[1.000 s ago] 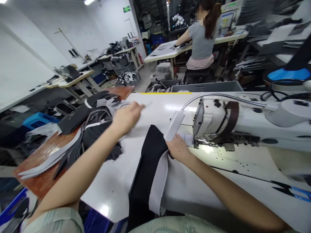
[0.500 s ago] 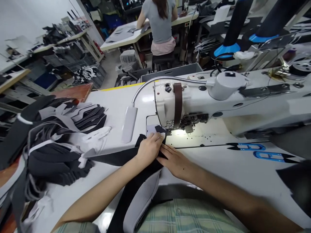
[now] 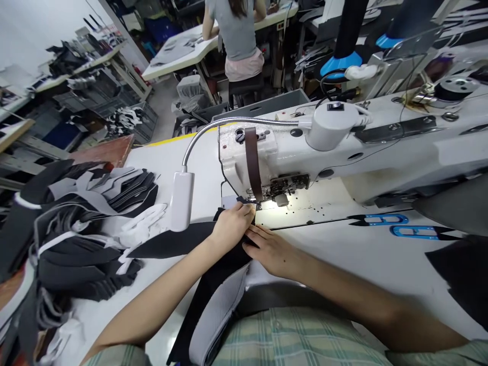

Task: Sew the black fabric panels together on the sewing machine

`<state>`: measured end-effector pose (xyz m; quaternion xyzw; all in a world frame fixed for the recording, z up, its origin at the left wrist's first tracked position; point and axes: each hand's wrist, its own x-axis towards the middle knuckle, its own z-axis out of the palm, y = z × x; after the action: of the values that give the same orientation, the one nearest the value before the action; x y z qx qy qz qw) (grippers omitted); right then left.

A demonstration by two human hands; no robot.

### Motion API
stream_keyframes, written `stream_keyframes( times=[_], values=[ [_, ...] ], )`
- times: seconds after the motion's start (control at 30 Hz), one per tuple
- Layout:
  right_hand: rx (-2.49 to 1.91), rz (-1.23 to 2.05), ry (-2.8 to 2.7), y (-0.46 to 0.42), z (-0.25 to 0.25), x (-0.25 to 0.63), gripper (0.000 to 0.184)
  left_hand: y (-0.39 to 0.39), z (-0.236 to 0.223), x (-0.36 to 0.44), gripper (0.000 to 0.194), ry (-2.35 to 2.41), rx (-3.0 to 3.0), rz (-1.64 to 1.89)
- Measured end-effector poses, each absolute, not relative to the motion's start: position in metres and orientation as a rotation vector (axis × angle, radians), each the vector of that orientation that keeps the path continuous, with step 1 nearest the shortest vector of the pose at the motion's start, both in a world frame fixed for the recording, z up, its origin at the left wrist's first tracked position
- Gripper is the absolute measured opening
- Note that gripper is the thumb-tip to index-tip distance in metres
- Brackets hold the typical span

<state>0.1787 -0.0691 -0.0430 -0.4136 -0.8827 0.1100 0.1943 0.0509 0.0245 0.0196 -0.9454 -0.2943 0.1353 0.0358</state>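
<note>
A white sewing machine [image 3: 305, 147] stands on the white table [image 3: 343, 264]. Black fabric [image 3: 179, 243] with a grey lining [image 3: 217, 315] runs from my lap up to the needle. My left hand [image 3: 232, 227] grips the fabric's end with curled fingers and holds it at the presser foot. My right hand [image 3: 271, 250] lies flat on the fabric just behind the left hand, fingers stretched out and pressing down.
A pile of black, grey and white cut pieces [image 3: 80, 223] lies at the left. A gooseneck lamp [image 3: 182, 199] hangs by the needle. Blue-handled snips [image 3: 400, 226] lie at the right. Another person [image 3: 236, 35] sits at a far table with their back turned.
My left hand came back from the pile at the left and joined the right hand on the fabric. Both hands have pushed the fabric's end up to the presser foot.
</note>
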Motion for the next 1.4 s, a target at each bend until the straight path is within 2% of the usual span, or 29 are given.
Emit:
stream_keyframes(
  times=[0.33, 0.53, 0.87, 1.1, 1.4],
  values=[
    [-1.169, 0.424, -2.5, -0.062, -0.035, 0.189, 0.033, 0.032, 0.02, 0.058, 0.021, -0.952, -2.911, 0.408],
    [-1.157, 0.385, -2.502, -0.063, -0.036, 0.19, 0.032, 0.033, 0.021, 0.061, 0.018, -0.917, -2.904, 0.471],
    [-1.182, 0.372, -2.468, -0.066, -0.032, 0.191, 0.034, 0.027, 0.022, 0.067, 0.024, -1.024, -2.913, 0.433],
    [-1.201, 0.347, -2.48, -0.066, -0.03, 0.192, 0.032, 0.027, 0.025, 0.074, 0.022, -1.056, -2.887, 0.579],
    [-1.285, 0.408, -2.5, -0.07, -0.022, 0.192, 0.035, 0.028, 0.017, 0.075, 0.017, -1.007, -2.927, 0.535]
  ],
)
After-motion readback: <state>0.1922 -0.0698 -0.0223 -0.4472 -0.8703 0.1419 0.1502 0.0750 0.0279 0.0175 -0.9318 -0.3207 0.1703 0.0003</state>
